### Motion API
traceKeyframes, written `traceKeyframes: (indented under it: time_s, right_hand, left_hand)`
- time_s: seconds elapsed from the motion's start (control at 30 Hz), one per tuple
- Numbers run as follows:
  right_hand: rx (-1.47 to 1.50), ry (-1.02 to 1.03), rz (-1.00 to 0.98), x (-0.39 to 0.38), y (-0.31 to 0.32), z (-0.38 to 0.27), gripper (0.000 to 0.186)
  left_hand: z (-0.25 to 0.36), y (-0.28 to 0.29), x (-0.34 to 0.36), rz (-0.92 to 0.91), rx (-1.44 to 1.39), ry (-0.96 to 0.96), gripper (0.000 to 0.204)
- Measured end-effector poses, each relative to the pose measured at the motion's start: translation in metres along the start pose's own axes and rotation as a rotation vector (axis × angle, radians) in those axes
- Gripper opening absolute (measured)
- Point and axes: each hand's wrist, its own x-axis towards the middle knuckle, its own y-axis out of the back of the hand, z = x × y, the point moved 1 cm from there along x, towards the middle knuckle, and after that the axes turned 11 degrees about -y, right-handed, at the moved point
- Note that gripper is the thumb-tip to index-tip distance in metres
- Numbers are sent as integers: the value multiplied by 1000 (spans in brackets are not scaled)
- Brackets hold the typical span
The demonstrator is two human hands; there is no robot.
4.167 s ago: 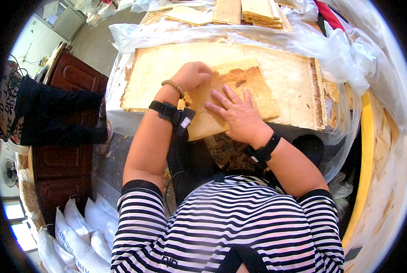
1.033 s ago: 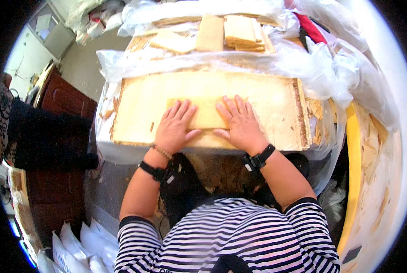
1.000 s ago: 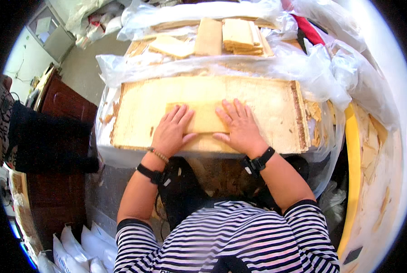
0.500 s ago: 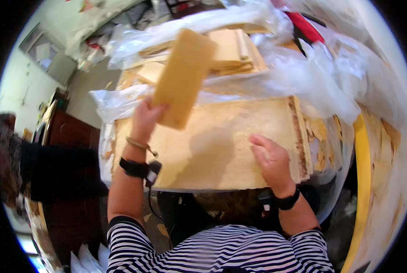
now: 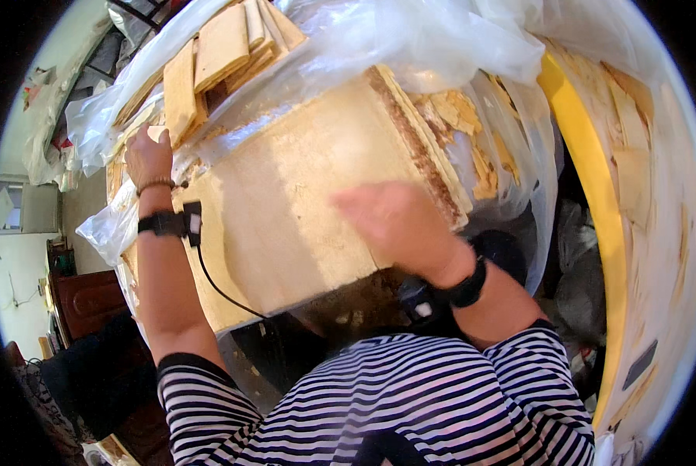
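Landmark for all positions: the stack of large pale sheets [image 5: 301, 186], lying flat in front of my torso.

My left hand [image 5: 150, 159] is beyond the stack's far left corner. Its thumb and index finger are raised slightly apart; I cannot tell whether the fingers grip anything. The folded panel [image 5: 180, 97], tan and narrow, lies just beyond these fingertips, past the stack's far left edge. A pile of folded sheets [image 5: 223, 50] adjoins that panel on its right, also past the stack.

My right hand [image 5: 398, 225] is over the near right part of the stack. It is blurred; the fingers appear curled, but I cannot tell whether they are fully closed or touch the sheets.

A brown crumbly strip [image 5: 419, 144] runs along the stack's right edge. Torn tan pieces [image 5: 457, 113] lie right of the stack; a yellow edge [image 5: 596, 179] stands farther right. Clear plastic film [image 5: 418, 39] is bunched beyond the stack.
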Motion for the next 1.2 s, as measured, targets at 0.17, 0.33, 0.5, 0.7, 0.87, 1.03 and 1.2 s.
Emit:
traceKeyframes:
  time_s: [0.17, 0.33, 0.5, 0.7, 0.87, 1.03, 1.2]
  right_hand:
    - [507, -570, 309, 0, 75, 46, 27]
    - [667, -736, 194, -24, 108, 49, 33]
    - [679, -715, 178, -30, 108, 55, 33]
    - [665, -667, 153, -32, 111, 51, 32]
    - [636, -644, 113, -31, 106, 46, 32]
    - [597, -667, 62, -28, 102, 46, 34]
    - [197, -489, 64, -25, 90, 60, 32]
  left_hand:
    - [154, 103, -121, -204, -911, -445, 35]
    - [253, 153, -200, -322, -701, -825, 53]
    - [256, 139, -205, -265, -567, -829, 53]
    - [263, 142, -205, -181, -529, -820, 43]
    - [256, 149, -200, -21, -497, -731, 31]
    - [247, 154, -191, 65, -686, -469, 20]
    - [241, 149, -195, 142, -717, -444, 20]
